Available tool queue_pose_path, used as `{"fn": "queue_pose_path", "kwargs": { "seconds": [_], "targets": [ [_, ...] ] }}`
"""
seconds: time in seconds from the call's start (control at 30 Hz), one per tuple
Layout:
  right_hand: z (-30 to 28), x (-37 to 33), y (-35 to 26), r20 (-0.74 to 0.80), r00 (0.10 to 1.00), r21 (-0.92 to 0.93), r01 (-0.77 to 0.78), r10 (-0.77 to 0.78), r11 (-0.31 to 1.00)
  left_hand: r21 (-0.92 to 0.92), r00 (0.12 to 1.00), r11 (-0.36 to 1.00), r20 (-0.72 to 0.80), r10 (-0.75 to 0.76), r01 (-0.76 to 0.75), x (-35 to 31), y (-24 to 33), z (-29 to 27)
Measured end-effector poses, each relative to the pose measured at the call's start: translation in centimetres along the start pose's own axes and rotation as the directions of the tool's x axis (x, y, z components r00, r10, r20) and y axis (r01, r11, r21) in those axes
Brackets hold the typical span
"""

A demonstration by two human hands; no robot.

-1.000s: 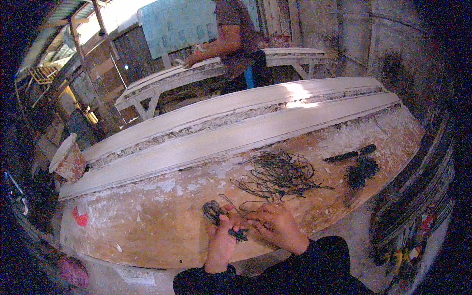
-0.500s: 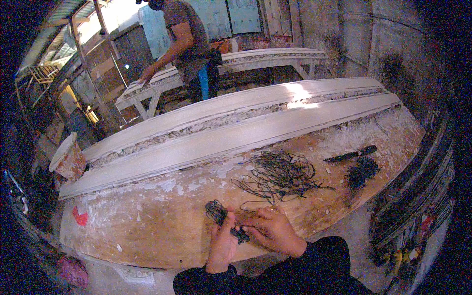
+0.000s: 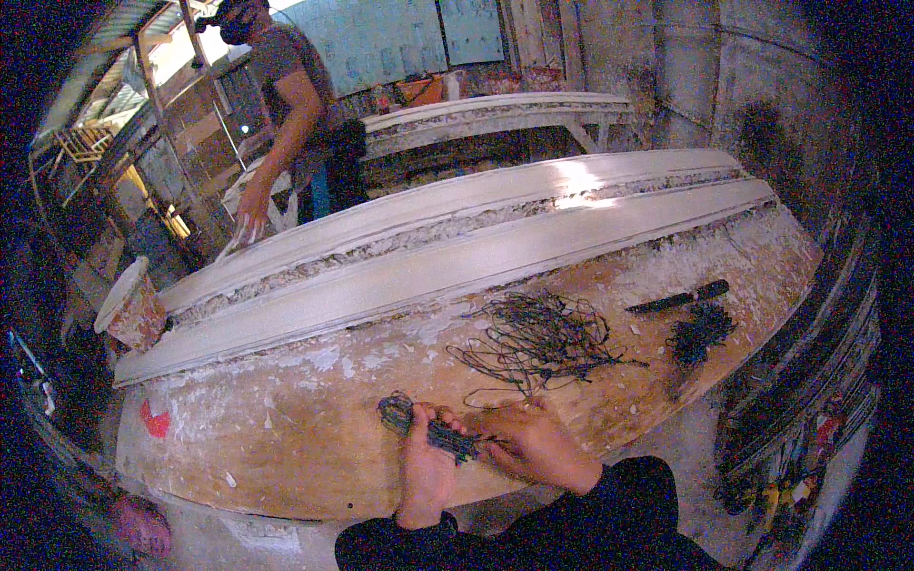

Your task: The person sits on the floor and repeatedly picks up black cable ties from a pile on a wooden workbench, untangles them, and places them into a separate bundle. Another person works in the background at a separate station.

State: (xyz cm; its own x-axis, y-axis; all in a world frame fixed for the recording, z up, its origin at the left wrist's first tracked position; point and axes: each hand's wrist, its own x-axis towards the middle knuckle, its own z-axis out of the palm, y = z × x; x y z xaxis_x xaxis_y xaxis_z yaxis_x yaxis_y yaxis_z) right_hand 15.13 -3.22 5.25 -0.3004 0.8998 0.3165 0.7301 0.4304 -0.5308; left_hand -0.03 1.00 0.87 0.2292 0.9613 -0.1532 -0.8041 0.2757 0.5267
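My left hand [image 3: 428,468] is closed around a small bundle of dark cord [image 3: 394,409], whose looped end sticks out past the thumb. At the other end of the bundle, my right hand [image 3: 535,445] pinches the cord with bent fingers; the exact grip is partly hidden. Both hands are just above the near part of a worn wooden tabletop [image 3: 286,447]. Beyond them lies a loose tangle of dark cord [image 3: 547,338]. Further right are a knife [image 3: 678,298] with a dark handle and a second, tighter clump of dark strands [image 3: 703,333].
Two long white moulded strips [image 3: 447,271] lie across the far side of the tabletop. A plaster-smeared bucket [image 3: 133,306] is at its left end, near a red scrap [image 3: 154,419]. Across from me a person [image 3: 295,105] leans by another long bench [image 3: 495,112].
The cord bundle has turned and lies more lengthwise across my left hand. My right hand has shifted slightly along it. The other person has moved left and nearer, reaching toward the white strips.
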Motion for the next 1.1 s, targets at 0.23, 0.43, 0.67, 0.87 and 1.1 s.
{"fn": "queue_pose_path", "kwargs": {
  "seconds": [0.23, 0.43, 0.67, 0.87, 1.1],
  "targets": [
    [-1.5, -0.2, 0.8, -0.033, 0.998, -0.046, -0.056, 0.054, 0.997, -0.042, 0.999, 0.999, -0.037, -0.011, 0.009, -0.1, 0.3, -0.1],
    [-1.4, -0.5, 1.4, -0.408, 0.899, 0.208, -0.076, 0.157, 0.975, -0.049, 0.995, 0.999, 0.099, 0.003, 0.002, 0.2, 0.2, -0.5],
    [-1.6, -0.7, 1.4, -0.193, 0.871, 0.787, -0.137, 0.452, 0.601, 0.075, 0.963, 0.975, 0.161, -0.217, 0.207, 0.1, -0.2, -1.6],
    [-1.2, -0.3, 0.5, -0.218, 0.910, 0.721, -0.094, 0.354, 0.686, 0.321, 0.915, 0.912, 0.222, -0.336, 0.257, -0.8, -1.1, -1.4],
    [-0.4, -0.4, -1.6, 0.079, 0.871, 0.881, -0.289, 0.486, 0.375, 0.818, 0.894, 0.489, 0.422, -0.153, -0.302, -2.2, -0.2, -0.5]
  ]
}}
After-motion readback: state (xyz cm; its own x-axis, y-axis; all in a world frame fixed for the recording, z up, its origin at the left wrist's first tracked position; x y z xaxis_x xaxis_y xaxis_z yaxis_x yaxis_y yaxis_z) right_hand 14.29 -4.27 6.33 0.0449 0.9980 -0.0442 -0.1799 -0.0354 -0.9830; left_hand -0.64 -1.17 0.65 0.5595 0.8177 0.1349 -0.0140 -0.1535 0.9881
